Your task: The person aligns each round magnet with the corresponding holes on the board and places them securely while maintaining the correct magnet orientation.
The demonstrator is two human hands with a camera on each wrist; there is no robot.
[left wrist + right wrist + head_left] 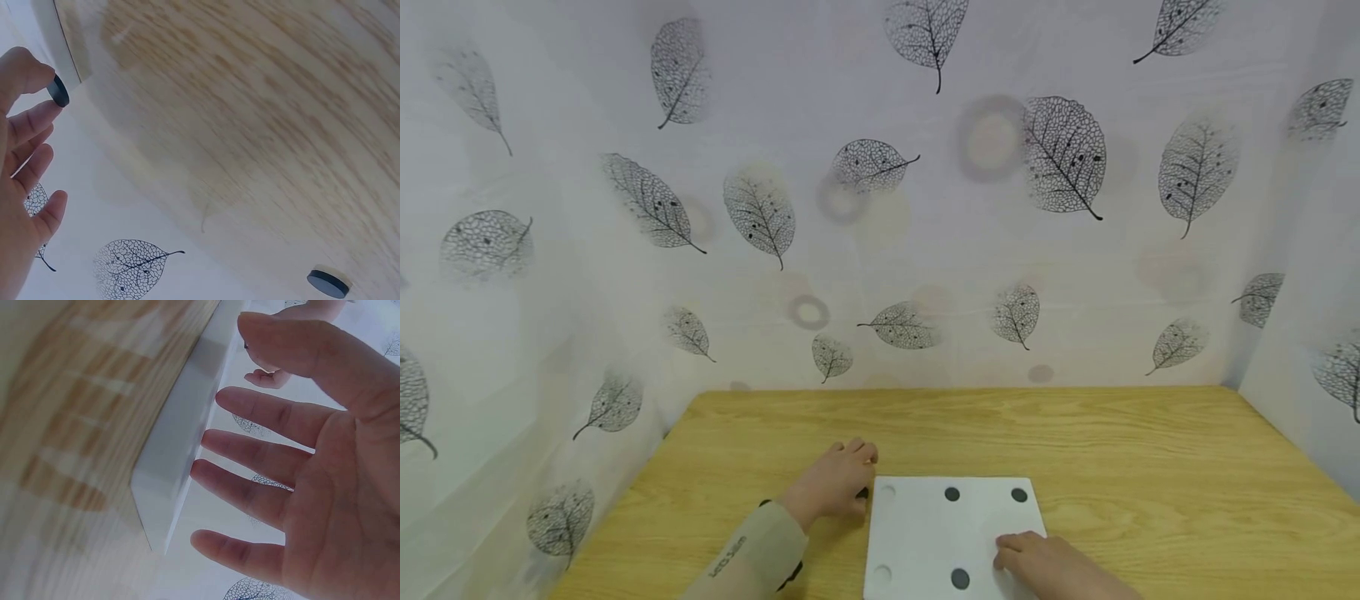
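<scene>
My left hand [835,483] pinches a small dark disc [58,91] between thumb and index finger, held on edge beside the white board [917,533]. The other fingers are spread and loosely bent. Dark discs sit in the board: one at the back middle [952,494], one at the back right corner [1018,495], one toward the front middle [960,578]. Two shallow round recesses along the board's left side hold nothing. My right hand [1037,560] lies at the board's right side, fingertips on it; in the right wrist view its fingers [262,450] are nearly straight.
Another dark disc [328,284] lies on the wooden table [1150,467], visible in the left wrist view. A pale curtain [925,250] printed with leaves hangs behind the table and along both sides.
</scene>
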